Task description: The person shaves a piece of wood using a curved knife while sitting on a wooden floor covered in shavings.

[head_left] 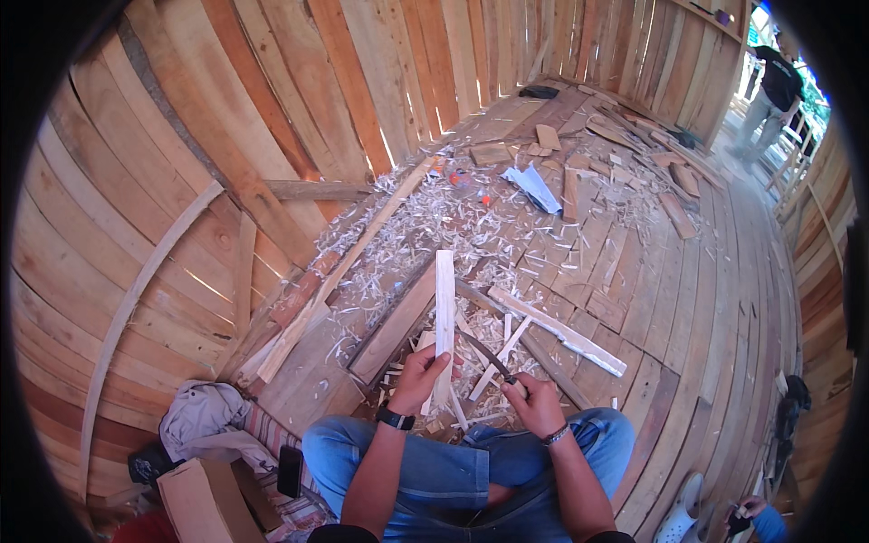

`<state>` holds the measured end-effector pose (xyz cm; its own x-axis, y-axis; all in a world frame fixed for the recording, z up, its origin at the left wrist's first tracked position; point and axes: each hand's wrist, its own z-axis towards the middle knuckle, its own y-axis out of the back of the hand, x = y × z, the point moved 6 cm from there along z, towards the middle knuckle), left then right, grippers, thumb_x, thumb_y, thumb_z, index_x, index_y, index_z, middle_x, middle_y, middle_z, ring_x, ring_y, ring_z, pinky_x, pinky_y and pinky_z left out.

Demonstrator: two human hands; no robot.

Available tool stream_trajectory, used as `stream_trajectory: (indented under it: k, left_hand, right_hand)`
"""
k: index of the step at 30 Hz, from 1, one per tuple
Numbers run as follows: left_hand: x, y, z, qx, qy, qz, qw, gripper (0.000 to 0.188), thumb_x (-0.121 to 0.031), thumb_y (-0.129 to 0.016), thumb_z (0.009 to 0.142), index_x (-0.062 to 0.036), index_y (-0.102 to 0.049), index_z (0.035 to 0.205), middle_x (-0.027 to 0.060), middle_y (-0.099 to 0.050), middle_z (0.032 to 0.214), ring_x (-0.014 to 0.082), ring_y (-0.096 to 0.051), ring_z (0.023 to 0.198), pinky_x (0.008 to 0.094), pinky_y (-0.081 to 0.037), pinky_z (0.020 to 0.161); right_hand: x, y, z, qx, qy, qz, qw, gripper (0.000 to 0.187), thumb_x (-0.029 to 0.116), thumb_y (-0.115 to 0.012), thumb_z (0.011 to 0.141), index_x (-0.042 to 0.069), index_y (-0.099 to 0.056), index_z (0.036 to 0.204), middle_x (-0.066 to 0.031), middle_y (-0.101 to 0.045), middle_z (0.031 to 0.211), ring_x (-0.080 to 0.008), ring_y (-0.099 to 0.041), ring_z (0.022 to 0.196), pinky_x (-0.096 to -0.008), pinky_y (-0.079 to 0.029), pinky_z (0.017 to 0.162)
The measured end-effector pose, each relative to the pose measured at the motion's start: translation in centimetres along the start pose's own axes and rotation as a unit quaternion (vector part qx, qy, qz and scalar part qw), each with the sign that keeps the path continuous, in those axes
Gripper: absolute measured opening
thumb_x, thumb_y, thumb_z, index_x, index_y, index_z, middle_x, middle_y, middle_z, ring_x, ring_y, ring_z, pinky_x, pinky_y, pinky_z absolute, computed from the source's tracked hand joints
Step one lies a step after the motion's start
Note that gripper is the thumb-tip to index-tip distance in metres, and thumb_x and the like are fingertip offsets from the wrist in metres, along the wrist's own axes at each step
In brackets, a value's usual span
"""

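Seated with legs crossed, I have my left hand [418,378] closed round the lower part of a pale wooden strip [444,299], which stands out ahead of me. My right hand [536,403] grips a knife [486,351] by its handle. Its dark, curved blade points up and left toward the strip; I cannot tell whether the two touch. Just beyond my hands lies a thick wooden beam [398,321] on the floor. A thin pale stick [501,357] and a longer pale board [561,333] rest to the right of the strip.
Wood shavings [425,213] cover the plank floor ahead. A long narrow board [348,262] runs along the left, and offcuts [625,167] lie far off. A cardboard box [206,502] and phone [290,471] are near left. One person [774,86] stands far right; another's hand [749,509] shows lower right.
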<state>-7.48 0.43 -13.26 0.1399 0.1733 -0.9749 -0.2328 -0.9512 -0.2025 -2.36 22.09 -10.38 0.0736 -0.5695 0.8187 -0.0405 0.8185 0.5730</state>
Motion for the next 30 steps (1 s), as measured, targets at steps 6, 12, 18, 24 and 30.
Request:
stream_trajectory:
  k: [6, 12, 18, 24, 30]
  left_hand:
    - [0.2, 0.1, 0.0, -0.011, 0.007, 0.015, 1.000, 0.022, -0.013, -0.053, 0.098, 0.0034, -0.064, 0.107, 0.0055, -0.068, 0.092, 0.0097, -0.063, 0.076, 0.0256, -0.051, 0.071]
    - [0.4, 0.0, -0.1, -0.016, 0.006, 0.040, 0.999, 0.021, -0.014, -0.055, 0.097, 0.0030, -0.066, 0.103, 0.0046, -0.068, 0.089, 0.0093, -0.062, 0.076, 0.0256, -0.050, 0.071]
    - [0.5, 0.0, 0.0, -0.046, -0.066, 0.148, 0.986, 0.020, -0.014, -0.059, 0.095, 0.0033, -0.066, 0.103, 0.0072, -0.069, 0.085, 0.0110, -0.065, 0.076, 0.0262, -0.051, 0.069]
    - [-0.1, -0.3, 0.1, -0.073, -0.103, 0.199, 0.972, 0.019, -0.013, -0.062, 0.093, 0.0040, -0.066, 0.101, 0.0090, -0.070, 0.082, 0.0114, -0.066, 0.074, 0.0270, -0.051, 0.063]
    - [0.9, 0.4, -0.1, 0.003, -0.053, 0.221, 0.974, 0.019, -0.013, -0.064, 0.091, 0.0045, -0.067, 0.099, 0.0089, -0.070, 0.077, 0.0095, -0.065, 0.071, 0.0264, -0.050, 0.061]
  right_hand:
    - [0.6, -0.2, 0.0, 0.010, 0.019, 0.009, 1.000, 0.030, 0.030, -0.068, 0.087, 0.000, -0.066, 0.091, -0.0207, -0.056, 0.058, -0.0363, -0.061, 0.054, -0.0414, -0.046, 0.052]
    - [0.4, -0.5, -0.1, 0.015, 0.015, -0.016, 1.000, 0.031, 0.030, -0.068, 0.087, 0.000, -0.066, 0.093, -0.0225, -0.059, 0.062, -0.0378, -0.062, 0.059, -0.0412, -0.048, 0.055]
    - [0.6, -1.1, -0.4, 0.016, 0.000, -0.023, 1.000, 0.032, 0.031, -0.067, 0.088, 0.000, -0.066, 0.096, -0.0232, -0.060, 0.064, -0.0392, -0.063, 0.062, -0.0425, -0.050, 0.057]
    - [0.5, -1.5, -0.7, 0.027, -0.009, 0.005, 1.000, 0.034, 0.033, -0.067, 0.088, 0.001, -0.065, 0.101, -0.0235, -0.061, 0.065, -0.0404, -0.063, 0.063, -0.0443, -0.051, 0.059]
    - [0.4, 1.4, 0.2, 0.028, 0.076, -0.105, 0.991, 0.032, 0.034, -0.066, 0.089, 0.004, -0.065, 0.102, -0.0222, -0.062, 0.068, -0.0401, -0.064, 0.067, -0.0448, -0.051, 0.061]
